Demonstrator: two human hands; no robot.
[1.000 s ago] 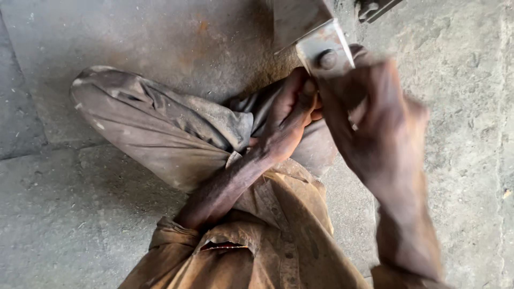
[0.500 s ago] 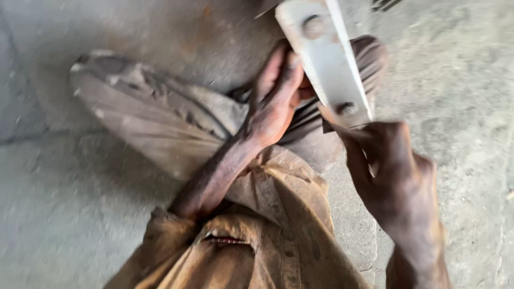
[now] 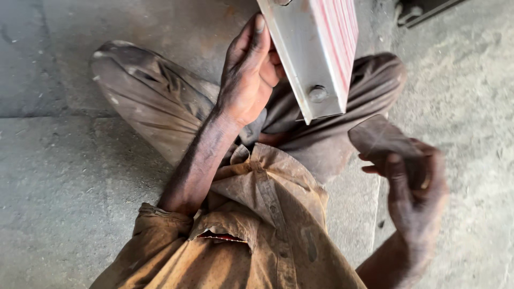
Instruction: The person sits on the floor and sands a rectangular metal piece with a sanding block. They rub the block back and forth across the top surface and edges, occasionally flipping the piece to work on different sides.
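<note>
My left hand (image 3: 247, 75) grips the edge of the pale metal block (image 3: 316, 53) above my lap; my right hand (image 3: 415, 187) pinches a small dark worn sheet (image 3: 383, 140) just below its bolted corner (image 3: 318, 93). Risk: held one-handed and tilted, the block could slip onto my legs. No packages or signs show; only its red-striped face (image 3: 337, 32).

Light: soft, even daylight; shadows faint.
Glare: pale sheen on metal bar (image 3: 316, 59).
Blur: right hand (image 3: 412, 187) smeared.
</note>
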